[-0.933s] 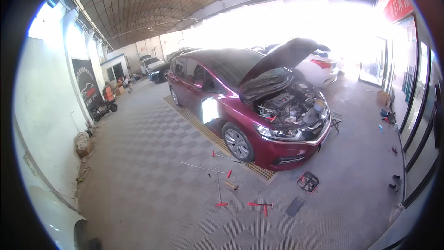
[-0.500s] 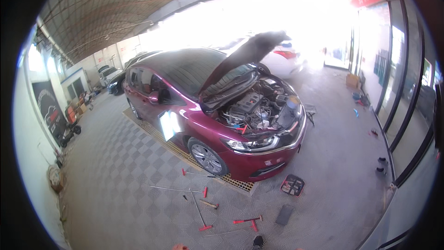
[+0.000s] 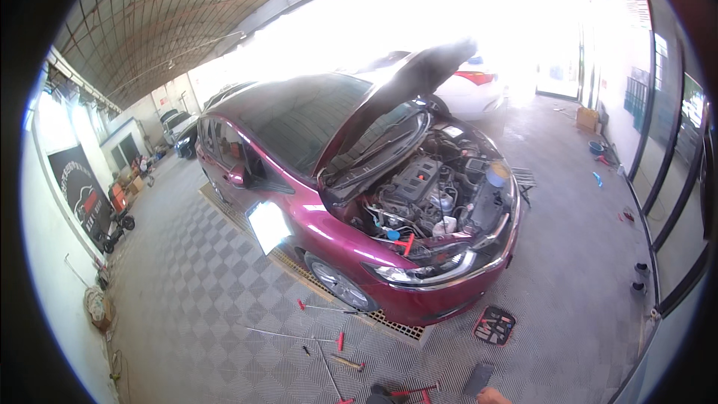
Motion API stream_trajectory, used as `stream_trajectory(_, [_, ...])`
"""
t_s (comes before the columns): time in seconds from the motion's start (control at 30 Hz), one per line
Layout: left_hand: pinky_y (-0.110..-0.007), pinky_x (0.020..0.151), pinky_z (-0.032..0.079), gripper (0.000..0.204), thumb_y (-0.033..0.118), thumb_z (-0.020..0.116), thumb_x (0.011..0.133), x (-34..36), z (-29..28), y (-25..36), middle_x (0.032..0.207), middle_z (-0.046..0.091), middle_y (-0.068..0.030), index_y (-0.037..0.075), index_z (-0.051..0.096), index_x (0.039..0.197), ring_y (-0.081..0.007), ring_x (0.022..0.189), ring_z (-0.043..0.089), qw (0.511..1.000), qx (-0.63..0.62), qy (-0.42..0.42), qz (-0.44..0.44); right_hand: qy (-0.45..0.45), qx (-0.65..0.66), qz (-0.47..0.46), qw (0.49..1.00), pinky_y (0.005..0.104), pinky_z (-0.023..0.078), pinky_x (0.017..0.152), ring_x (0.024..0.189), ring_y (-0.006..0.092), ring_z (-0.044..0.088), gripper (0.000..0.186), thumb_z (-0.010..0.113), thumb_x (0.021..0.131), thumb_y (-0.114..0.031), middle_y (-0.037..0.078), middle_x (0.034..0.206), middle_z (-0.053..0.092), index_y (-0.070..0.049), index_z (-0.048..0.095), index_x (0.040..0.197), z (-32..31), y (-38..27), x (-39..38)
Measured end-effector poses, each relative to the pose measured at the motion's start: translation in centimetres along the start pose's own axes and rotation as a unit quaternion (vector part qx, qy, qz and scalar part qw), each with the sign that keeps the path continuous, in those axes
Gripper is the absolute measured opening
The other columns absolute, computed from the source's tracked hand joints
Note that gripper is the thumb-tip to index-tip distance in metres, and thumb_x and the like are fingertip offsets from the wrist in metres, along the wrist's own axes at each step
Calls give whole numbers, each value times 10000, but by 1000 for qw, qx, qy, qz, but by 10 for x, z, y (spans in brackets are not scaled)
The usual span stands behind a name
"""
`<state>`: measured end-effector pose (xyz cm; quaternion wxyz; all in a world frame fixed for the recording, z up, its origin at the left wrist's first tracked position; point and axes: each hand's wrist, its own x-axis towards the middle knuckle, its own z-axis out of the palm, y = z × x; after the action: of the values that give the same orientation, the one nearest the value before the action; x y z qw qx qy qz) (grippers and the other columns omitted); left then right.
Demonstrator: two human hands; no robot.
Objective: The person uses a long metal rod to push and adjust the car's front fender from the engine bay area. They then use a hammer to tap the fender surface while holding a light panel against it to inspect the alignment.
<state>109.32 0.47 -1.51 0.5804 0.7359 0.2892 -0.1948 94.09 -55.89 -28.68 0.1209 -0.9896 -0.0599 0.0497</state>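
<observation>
My right hand (image 3: 491, 396) just enters at the lower edge, overlapping the near end of a dark grey flat rectangular piece (image 3: 478, 378) on the floor. Whether it touches that piece I cannot tell, as its fingers are mostly cut off. My left hand is out of the picture. To the left lie a hammer with a yellowish handle (image 3: 347, 363), a long thin rod with a red T-handle (image 3: 340, 342) and a red-handled tool (image 3: 410, 391). An open tool case (image 3: 494, 325) sits beyond the flat piece.
A dark red car (image 3: 299, 213) stands ahead, hood (image 3: 396, 97) raised. A red T-shaped handle (image 3: 408, 245) shows in its engine bay. A bright rectangular panel (image 3: 269, 227) is beside the front fender. A yellow floor grating (image 3: 396, 328) runs under the wheel. A dark shoe (image 3: 380, 394) shows below.
The view has shifted, and the car and floor tools sit lower and farther right. A hand at the bottom left of centre has left the picture; my right hand has appeared by the flat piece.
</observation>
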Motion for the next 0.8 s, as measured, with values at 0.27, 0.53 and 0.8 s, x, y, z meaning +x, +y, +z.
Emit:
stream_trajectory(0.27, [-365,770,563,276,238,573,976,173,26,86,970,721,-136,26,627,1144,-267,874,697,999,-47,-9,-11,-174,34,37,983,454,492,777,916,345,616,228,556,939,-274,169,998,665,-114,705,1004,-43,50,185])
stream_trajectory(0.53, [-343,753,578,278,217,566,991,361,68,189,964,725,-122,13,598,1176,-231,849,710,960,-270,-67,1,-151,113,95,978,439,528,897,1050,329,666,369,615,905,-302,200,1143,688,-70,648,1190,-166,43,464])
stream_trajectory(0.8, [-385,797,551,234,232,580,959,324,120,197,1005,716,-151,36,683,1039,-283,893,695,986,-100,57,116,73,140,-74,985,504,467,1005,1213,444,534,506,631,871,-219,245,1284,569,-42,526,1334,-366,-139,747])
